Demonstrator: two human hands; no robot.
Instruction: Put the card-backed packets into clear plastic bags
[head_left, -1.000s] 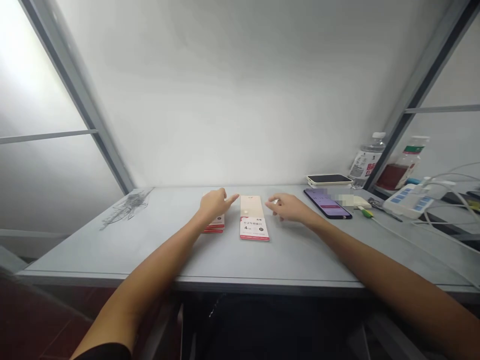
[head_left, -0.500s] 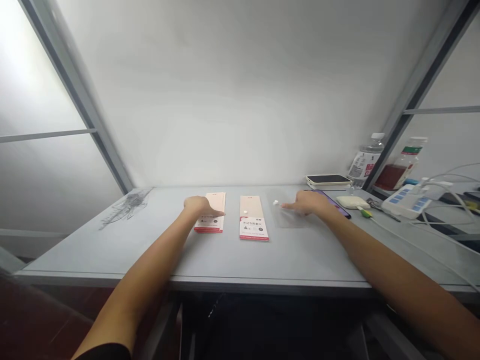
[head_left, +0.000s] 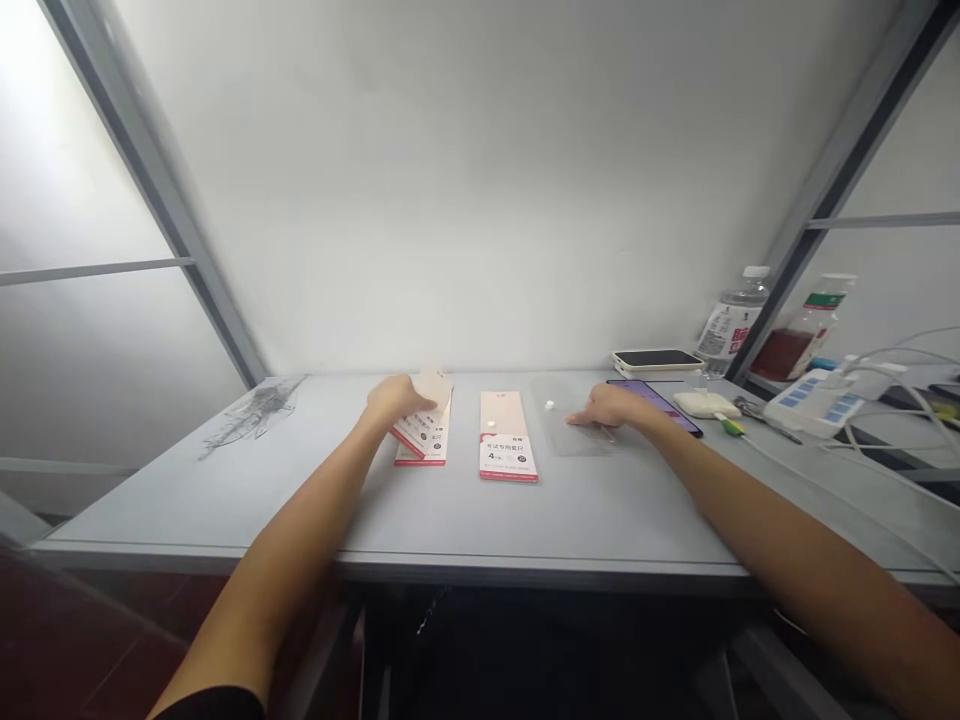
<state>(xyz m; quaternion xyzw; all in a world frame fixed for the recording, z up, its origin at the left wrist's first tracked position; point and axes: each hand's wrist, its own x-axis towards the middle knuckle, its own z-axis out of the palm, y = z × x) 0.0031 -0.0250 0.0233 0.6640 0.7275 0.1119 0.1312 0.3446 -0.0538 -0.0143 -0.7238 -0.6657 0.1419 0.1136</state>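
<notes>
Left hand [head_left: 397,400] no longer flat on packet: now lifts top paper packet [head_left: 420,430], far end curled upward, body tilted askew, lower packet [head_left: 420,460] showing beneath. Clear plastic sheet [head_left: 577,440], unseen in oldest view, now lies right of centre packet under right hand [head_left: 615,405]. Phone [head_left: 652,392] now partly covered.

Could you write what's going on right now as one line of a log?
left hand: holding raised packet | right hand: on clear plastic sheet | nearby: second packet
</notes>
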